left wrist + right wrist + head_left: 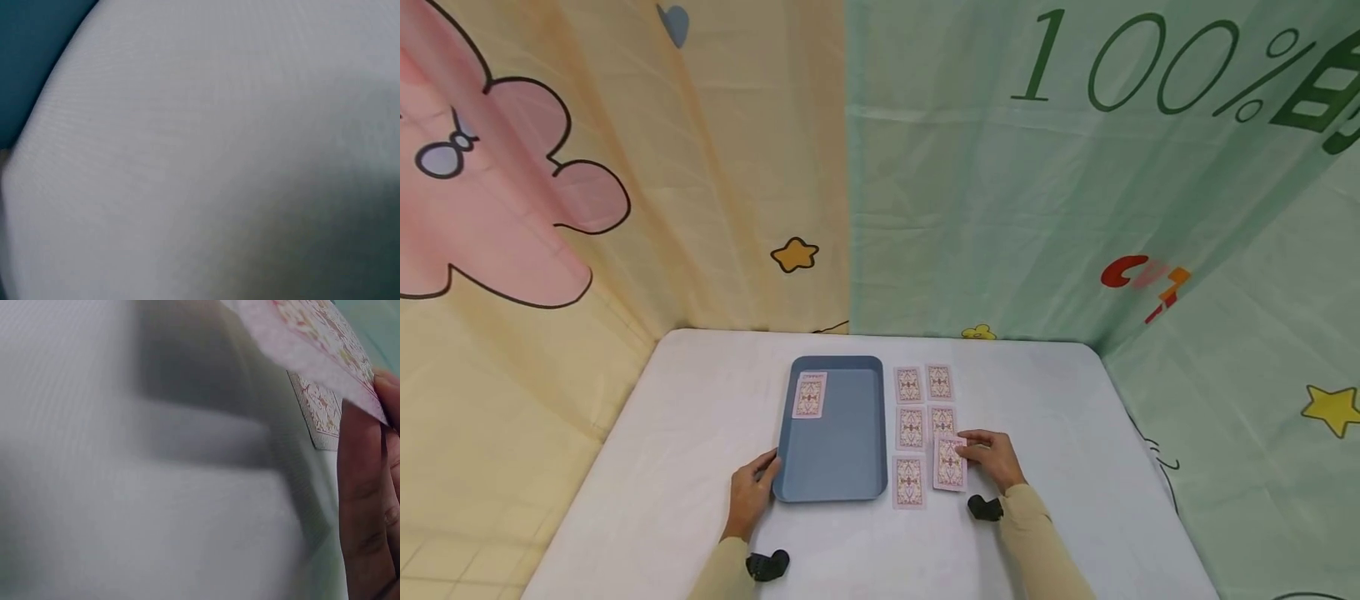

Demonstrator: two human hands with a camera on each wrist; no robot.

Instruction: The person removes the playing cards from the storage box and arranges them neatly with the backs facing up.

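Observation:
My right hand (994, 457) pinches a patterned playing card (950, 463) by its right edge. In the right wrist view the card (325, 337) is tilted up off the white cloth, held between thumb and fingers (361, 494). It overlaps the lower end of another card (942, 418) in the head view. My left hand (749, 497) holds the left rim of a blue tray (831, 467), thumb and forefinger meeting at the edge. One card (809, 395) lies face down in the tray's upper left. The left wrist view shows mostly cloth and a tray edge (37, 56).
Right of the tray, face-down cards lie in two columns, among them a top left card (908, 385), a top right card (940, 382), a middle left card (911, 427) and a bottom left card (909, 482). Printed curtains (970, 208) stand behind the white table (1060, 417).

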